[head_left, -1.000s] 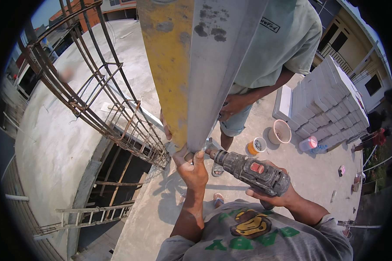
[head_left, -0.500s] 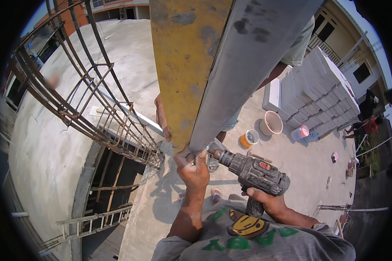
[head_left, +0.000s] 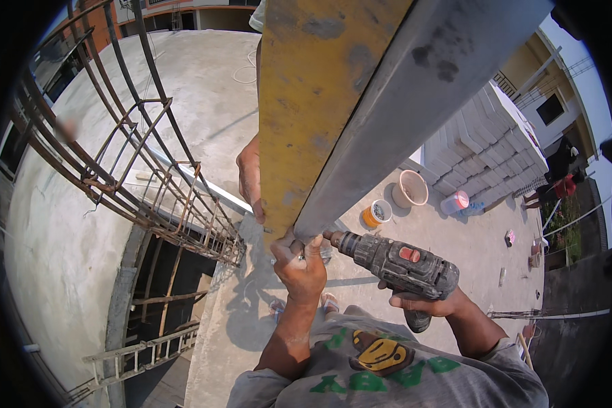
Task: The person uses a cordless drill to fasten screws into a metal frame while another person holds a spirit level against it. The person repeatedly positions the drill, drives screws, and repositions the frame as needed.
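Observation:
A long metal beam [head_left: 360, 88], yellow on one face and grey on the other, runs overhead from the top edge down to the middle. My left hand [head_left: 298, 264] grips its lower end from below, pinching something small against it. My right hand [head_left: 425, 302] holds a dark cordless drill [head_left: 396, 262] by its handle, the chuck pointing left at the beam's end close to my left hand. Another person's hand [head_left: 249, 178] holds the beam's yellow side just above my left hand.
A rusty rebar cage [head_left: 126, 153] leans at the left over a curved concrete slab [head_left: 61, 258], with a dark opening [head_left: 166, 285] and a ladder [head_left: 149, 350] below. Stacked grey blocks [head_left: 486, 143], buckets [head_left: 411, 188] and a small tub [head_left: 377, 213] stand on the floor at right.
The view has tilted up and closer to the beam, which now hides the other person's body. The drill has stayed at the beam's end and my left hand keeps its grip.

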Demonstrator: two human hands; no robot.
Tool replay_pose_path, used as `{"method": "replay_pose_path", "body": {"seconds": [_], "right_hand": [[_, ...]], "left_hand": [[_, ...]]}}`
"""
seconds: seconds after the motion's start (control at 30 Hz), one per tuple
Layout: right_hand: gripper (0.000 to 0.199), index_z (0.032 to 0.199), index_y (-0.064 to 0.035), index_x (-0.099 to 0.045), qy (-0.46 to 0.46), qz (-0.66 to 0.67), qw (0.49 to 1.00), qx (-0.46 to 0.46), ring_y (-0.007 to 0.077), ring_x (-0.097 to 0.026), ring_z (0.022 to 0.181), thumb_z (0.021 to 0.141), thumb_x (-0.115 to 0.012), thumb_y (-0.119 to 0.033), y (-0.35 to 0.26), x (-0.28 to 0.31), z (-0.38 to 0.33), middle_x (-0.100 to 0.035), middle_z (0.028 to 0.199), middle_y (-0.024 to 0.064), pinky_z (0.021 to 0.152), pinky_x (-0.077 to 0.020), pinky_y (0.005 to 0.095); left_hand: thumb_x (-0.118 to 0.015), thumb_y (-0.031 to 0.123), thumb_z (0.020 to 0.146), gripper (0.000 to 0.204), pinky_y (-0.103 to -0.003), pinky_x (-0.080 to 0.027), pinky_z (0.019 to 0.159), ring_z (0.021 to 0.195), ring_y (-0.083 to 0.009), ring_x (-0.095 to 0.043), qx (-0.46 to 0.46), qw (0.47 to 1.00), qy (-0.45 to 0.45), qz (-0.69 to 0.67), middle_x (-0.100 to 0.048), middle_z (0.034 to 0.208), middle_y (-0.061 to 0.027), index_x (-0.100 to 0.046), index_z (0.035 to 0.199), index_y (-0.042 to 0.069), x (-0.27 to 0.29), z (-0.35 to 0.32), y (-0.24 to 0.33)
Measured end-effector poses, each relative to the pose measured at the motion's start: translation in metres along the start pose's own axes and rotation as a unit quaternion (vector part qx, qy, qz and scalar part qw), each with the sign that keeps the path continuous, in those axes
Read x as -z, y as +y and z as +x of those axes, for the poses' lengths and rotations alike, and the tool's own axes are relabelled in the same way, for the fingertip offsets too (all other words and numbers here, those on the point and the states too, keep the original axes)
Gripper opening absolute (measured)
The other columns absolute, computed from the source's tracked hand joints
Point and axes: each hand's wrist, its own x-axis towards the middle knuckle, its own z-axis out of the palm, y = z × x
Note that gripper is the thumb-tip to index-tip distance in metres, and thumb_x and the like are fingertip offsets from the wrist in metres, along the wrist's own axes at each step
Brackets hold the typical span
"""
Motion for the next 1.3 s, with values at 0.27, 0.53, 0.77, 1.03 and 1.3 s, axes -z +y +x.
{"method": "replay_pose_path", "body": {"seconds": [0.27,0.53,0.77,1.03,1.3], "right_hand": [[0.041,0.122,-0.0096,-0.066,0.001,-0.123,0.992,0.039,0.0236,-0.066,0.106,0.086,-0.079,-0.025,0.008,-0.011,-0.007,-0.072,0.111,0.0057,0.114,-0.0348,0.0395],[0.042,0.124,-0.0092,-0.064,-0.018,-0.091,0.996,0.011,0.0216,-0.068,0.098,0.086,-0.079,-0.020,0.001,-0.001,-0.007,-0.071,0.107,0.0072,0.090,-0.0537,0.0361],[0.042,0.118,-0.0082,-0.067,0.005,-0.204,0.968,0.144,0.0191,-0.069,0.093,0.082,-0.083,-0.021,0.023,0.005,-0.004,-0.072,0.102,0.0061,0.088,-0.0536,0.0317],[0.036,0.110,-0.0063,-0.070,0.029,-0.019,0.999,0.024,0.0173,-0.069,0.086,0.078,-0.084,-0.018,0.064,0.003,-0.024,-0.073,0.094,0.0057,0.081,-0.0550,0.0321],[0.037,0.108,-0.0014,-0.070,0.075,0.046,0.996,0.022,0.0135,-0.068,0.089,0.078,-0.085,-0.016,0.106,0.023,-0.055,-0.073,0.098,0.0080,0.084,-0.0532,0.0297]], "left_hand": [[-0.066,0.007,0.095,0.035,-0.032,-0.056,0.068,0.078,-0.0218,-0.073,0.068,0.997,0.003,-0.046,-0.071,0.086,-0.0204,-0.040,0.113,-0.007,-0.003,-0.003,0.003],[-0.068,0.008,0.095,0.036,-0.031,-0.055,0.068,0.077,-0.0211,-0.072,0.032,0.999,0.007,-0.001,-0.070,0.087,-0.0207,-0.041,0.114,-0.008,-0.002,-0.002,0.006],[-0.071,0.011,0.093,0.039,-0.032,-0.054,0.074,0.083,-0.0199,-0.070,0.069,0.994,0.034,-0.074,-0.070,0.095,-0.0189,-0.045,0.116,-0.008,-0.006,-0.010,0.002],[-0.065,0.030,0.099,0.047,-0.024,-0.041,0.061,0.065,-0.0082,-0.047,0.159,0.983,0.054,-0.068,-0.052,0.080,-0.0004,-0.048,0.125,-0.006,0.009,-0.015,0.001],[-0.058,0.033,0.102,0.030,-0.023,-0.035,0.045,0.049,-0.0068,-0.041,0.467,0.875,-0.051,-0.116,-0.043,0.061,0.0030,-0.053,0.106,0.004,0.021,-0.085,-0.026]]}}
